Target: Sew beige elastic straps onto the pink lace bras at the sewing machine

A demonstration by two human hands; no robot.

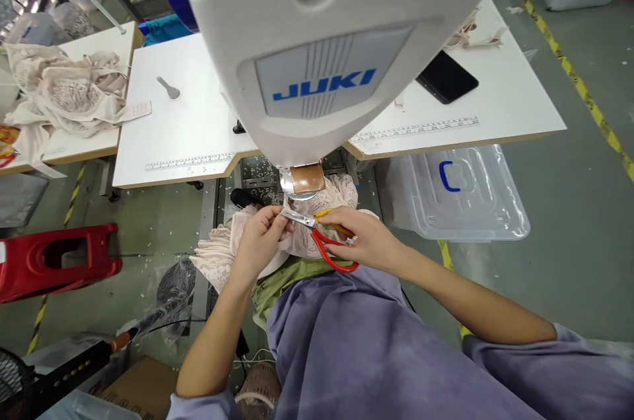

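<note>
My right hand [369,235] is closed around a pair of scissors [308,222] with one red and one yellow handle. The metal blades point left, and their tips reach the fingers of my left hand [262,235]. Thumb and forefinger of that hand pinch the edge of a beige lace garment [220,255]; the exact spot between the fingertips is too small to make out. The garment lies bunched over my lap and under the sewing machine [317,76], whose head hangs just beyond my hands. Whether the blades are cutting anything is unclear.
A white worktable [188,123] spans both sides of the machine, with a black phone [448,76] on the right. A pile of beige garments [74,90] sits at left. Below are a clear lidded bin [470,202], a red stool [59,261] and a fan [14,380].
</note>
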